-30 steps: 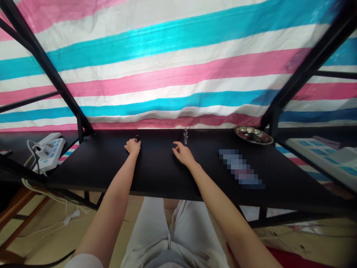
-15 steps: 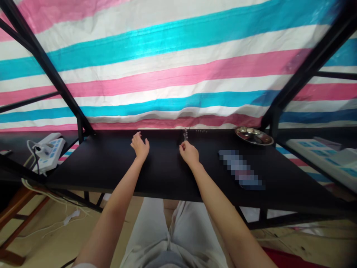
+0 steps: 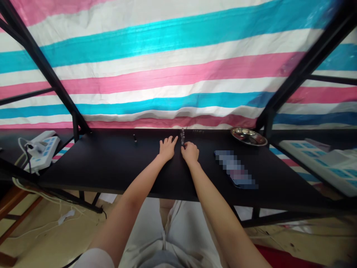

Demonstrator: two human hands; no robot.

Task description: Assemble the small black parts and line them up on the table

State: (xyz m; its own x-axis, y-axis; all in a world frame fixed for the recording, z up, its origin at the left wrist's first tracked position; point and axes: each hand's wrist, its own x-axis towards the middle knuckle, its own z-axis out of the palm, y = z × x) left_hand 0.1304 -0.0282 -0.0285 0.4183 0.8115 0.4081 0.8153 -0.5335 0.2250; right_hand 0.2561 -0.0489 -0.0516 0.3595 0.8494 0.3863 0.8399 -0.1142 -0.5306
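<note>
Left hand is spread; right hand is curled, its hold not discernible. Pieces just beyond are judged light, hard, best pinched by the sides.

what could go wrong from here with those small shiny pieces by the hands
The right hand is right at the near end of the cluster of small shiny pieces, so a nudge might scatter them.
The left hand, fingers spread, is close beside the cluster and could bump it.
The tiny pieces lie near the black table's far edge; a knock might send some over.
</note>
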